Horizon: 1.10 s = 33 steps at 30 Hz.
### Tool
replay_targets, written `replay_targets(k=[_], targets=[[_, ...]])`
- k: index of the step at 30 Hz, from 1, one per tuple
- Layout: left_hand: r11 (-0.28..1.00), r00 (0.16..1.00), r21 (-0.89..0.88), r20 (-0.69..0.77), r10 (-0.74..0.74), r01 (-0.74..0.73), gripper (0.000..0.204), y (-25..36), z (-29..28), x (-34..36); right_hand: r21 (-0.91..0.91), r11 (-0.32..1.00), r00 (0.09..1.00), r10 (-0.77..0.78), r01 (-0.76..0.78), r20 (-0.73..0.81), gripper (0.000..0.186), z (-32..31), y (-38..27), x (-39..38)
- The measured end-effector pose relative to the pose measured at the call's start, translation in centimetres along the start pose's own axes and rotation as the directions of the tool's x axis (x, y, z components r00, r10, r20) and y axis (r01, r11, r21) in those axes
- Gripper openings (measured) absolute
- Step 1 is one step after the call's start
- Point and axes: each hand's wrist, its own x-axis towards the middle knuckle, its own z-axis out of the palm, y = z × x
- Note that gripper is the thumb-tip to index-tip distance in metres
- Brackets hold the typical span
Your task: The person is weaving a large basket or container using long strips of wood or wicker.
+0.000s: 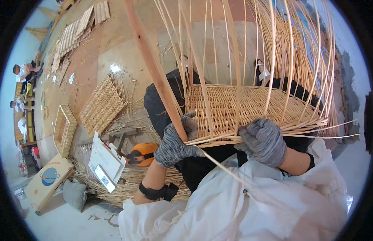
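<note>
1. Wicker basket sits on the person's lap, over dark trousers and a white cloth, tilted with its woven base facing the camera.
2. Left hand (grey knit glove) is closed around the near edge of the base, fingers curled over the rim next to a thick wooden stick that slants up and away.
3. Right hand, also gloved, is clamped on the same near rim, fingers pressing down on the loose strands there.
4. Done, as far as visible: base is fully woven, flat and tight; upright stakes are set all round and fan upward.
5. Left, my read: side walls are barely begun. Only a few rows of weave show at the rim, stakes above are bare; loose ends stick out at right.
6. Around: finished woven panels and a shallow woven tray on the floor at left, a heap of raw strands under a phone, papers and an orange object.
</note>
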Motion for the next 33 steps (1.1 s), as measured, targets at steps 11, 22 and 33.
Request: replay_targets(k=[11, 22, 33], targets=[[0.98, 0.906, 0.198, -0.417, 0.072, 0.014, 0.067, 4.2, 4.2, -0.8, 0.951, -0.072, 0.508, 0.832, -0.302, 0.224, 0.02, -1.8, 3.8, -3.0], [0.896, 0.956, 0.435, -0.288, 0.05, 0.084, 0.027, 4.5, 8.0, 2.7, 0.985, 0.045, 0.754, 0.649, -0.168, 0.099, 0.024, -5.6, 7.0, 3.9], [0.855, 0.953, 0.482, -0.301, -0.043, 0.191, 0.032, 2.6, 6.4, 5.0, 0.642, 0.739, 0.855, 0.186, 0.204, -0.485, 0.068, -7.4, 2.6, 5.8]])
